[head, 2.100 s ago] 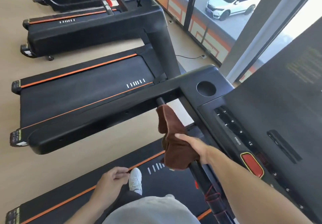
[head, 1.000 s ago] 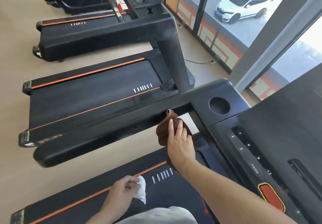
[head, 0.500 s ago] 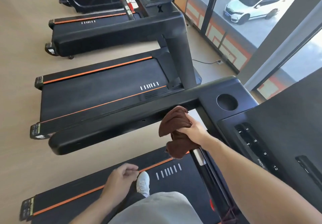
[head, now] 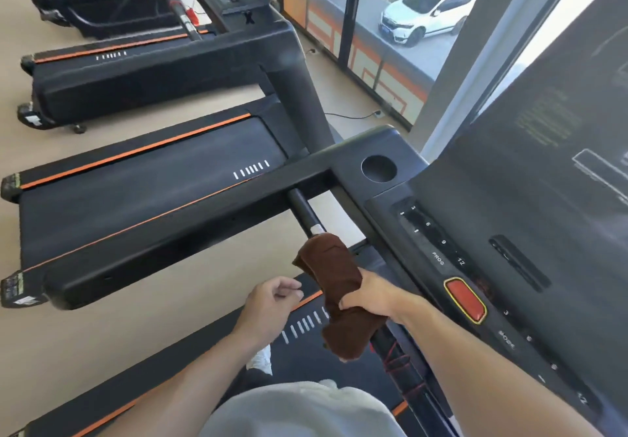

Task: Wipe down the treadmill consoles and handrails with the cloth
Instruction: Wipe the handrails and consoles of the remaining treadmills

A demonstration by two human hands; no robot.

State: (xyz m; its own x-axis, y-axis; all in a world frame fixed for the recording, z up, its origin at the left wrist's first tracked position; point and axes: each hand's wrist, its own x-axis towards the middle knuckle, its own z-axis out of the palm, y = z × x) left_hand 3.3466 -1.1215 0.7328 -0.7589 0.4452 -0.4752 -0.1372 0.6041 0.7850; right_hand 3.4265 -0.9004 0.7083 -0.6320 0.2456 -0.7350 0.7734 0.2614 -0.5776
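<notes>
So the dark brown terry cloth (head: 334, 277) is wrapped around the thin black front grab bar (head: 304, 210) of the nearest treadmill, roughly midway down its visible length, with the right hand (head: 368, 295) curled round cloth and bar together. That grip is tight on the lower half of the cloth; the top end sits bunched on the bar above the fist, and a loose tail hangs below it. The left hand (head: 272, 300) is off to the side with fingers loosely curled, holding nothing and touching nothing.

How it'll handle, my guess: the cloth is soft, light and floppy, so it only does work where the palm squeezes it onto the bar. The hanging tail will just drag along. The bar looks smooth and rigid, so the cloth should slide easily as a sleeve. There's a red cord (head: 396, 362) wound round the bar lower down, and the cloth could snag there.

Best place to hold is right where it's held now, mid-cloth, wrapped fully round the tube. For the flat black console panel (head: 509, 300) with its red stop button (head: 465, 300), I'd open the cloth out flat under the palm instead.
</notes>
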